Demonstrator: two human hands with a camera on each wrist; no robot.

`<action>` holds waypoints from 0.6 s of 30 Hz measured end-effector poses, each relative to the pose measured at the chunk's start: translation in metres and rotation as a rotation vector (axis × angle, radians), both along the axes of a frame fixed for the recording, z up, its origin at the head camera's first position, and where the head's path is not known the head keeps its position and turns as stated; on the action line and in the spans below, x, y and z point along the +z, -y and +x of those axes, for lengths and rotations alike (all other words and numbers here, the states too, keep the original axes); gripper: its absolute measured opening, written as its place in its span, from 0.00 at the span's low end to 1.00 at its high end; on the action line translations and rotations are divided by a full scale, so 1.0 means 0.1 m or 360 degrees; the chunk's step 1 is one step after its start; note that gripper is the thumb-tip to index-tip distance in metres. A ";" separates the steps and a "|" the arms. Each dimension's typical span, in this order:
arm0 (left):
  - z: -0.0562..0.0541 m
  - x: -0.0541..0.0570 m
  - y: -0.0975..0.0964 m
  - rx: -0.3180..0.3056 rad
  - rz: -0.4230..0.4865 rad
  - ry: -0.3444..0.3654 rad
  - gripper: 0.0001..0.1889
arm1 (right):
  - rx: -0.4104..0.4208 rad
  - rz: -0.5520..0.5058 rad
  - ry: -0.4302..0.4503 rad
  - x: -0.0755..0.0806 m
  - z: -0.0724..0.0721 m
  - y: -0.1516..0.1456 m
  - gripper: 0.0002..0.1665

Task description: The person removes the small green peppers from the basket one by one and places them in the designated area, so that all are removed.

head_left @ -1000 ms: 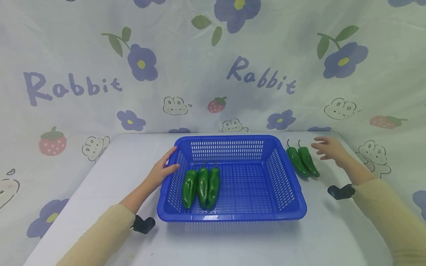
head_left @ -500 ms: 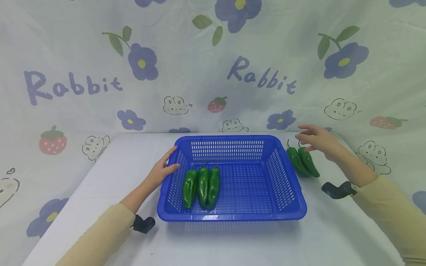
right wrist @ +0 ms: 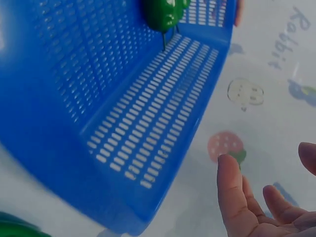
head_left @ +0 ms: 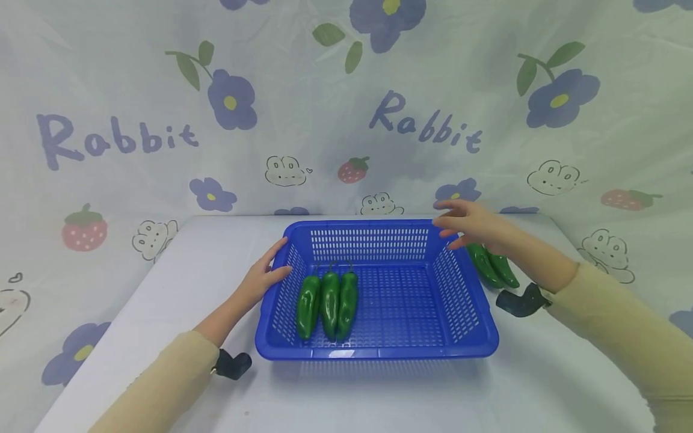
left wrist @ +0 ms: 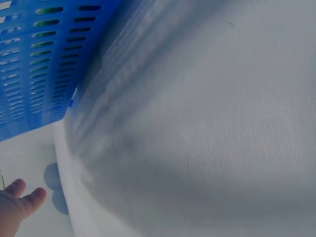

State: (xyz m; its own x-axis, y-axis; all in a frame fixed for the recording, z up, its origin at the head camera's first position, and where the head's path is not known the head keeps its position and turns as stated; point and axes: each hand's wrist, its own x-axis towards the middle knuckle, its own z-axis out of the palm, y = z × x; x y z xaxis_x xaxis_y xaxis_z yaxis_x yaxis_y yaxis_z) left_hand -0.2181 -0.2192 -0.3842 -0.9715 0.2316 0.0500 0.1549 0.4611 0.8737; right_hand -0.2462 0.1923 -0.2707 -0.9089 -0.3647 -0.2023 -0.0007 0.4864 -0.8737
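Note:
A blue perforated plastic basket [head_left: 373, 353] stands on a white table. Three glossy green chili peppers [head_left: 329, 307] lie side by side in its left part, stems pointing to the back. My left hand [head_left: 258, 282] rests on the basket's left rim, fingers extended. In the left wrist view some fingertips [left wrist: 32, 198] show straight below the basket wall. Over the far right corner of the rim is my right hand [head_left: 473, 227], fingers loosely spread and holding nothing. Two more green chili peppers [head_left: 483, 269] lie outside the basket at right, their stems hidden behind the right hand and forearm.
The white tabletop [head_left: 189, 276] extends around the basket. Behind it hangs a pale cloth [head_left: 325, 108] printed with flowers, strawberries and rabbits. A black wrist device [head_left: 522, 300] is on the right wrist, another [head_left: 234, 365] on the left.
My right hand has moved left, from beside the two loose peppers, past their stems, to above the basket's far right corner. The left hand, basket and peppers have stayed put.

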 end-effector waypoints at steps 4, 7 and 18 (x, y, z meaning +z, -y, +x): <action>0.01 0.01 0.00 -0.0004 0.0011 0.0004 0.36 | 0.0061 -0.0013 0.0018 -0.01 -0.04 0.18 0.37; 0.02 0.03 -0.01 -0.0005 0.0023 0.0014 0.36 | 0.0088 -0.0054 0.0034 -0.04 -0.07 0.31 0.36; 0.01 0.01 -0.01 -0.0025 0.0024 0.0015 0.36 | 0.0108 -0.0140 0.0109 -0.35 -0.08 0.75 0.35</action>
State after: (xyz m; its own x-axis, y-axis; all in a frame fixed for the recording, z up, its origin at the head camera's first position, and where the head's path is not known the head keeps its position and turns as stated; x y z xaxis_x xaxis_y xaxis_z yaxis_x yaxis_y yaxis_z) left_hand -0.2166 -0.2183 -0.3830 -0.9683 0.2459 0.0447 0.1538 0.4454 0.8820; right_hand -0.2546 0.1172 -0.3053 -0.8667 -0.4440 -0.2275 0.0301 0.4086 -0.9122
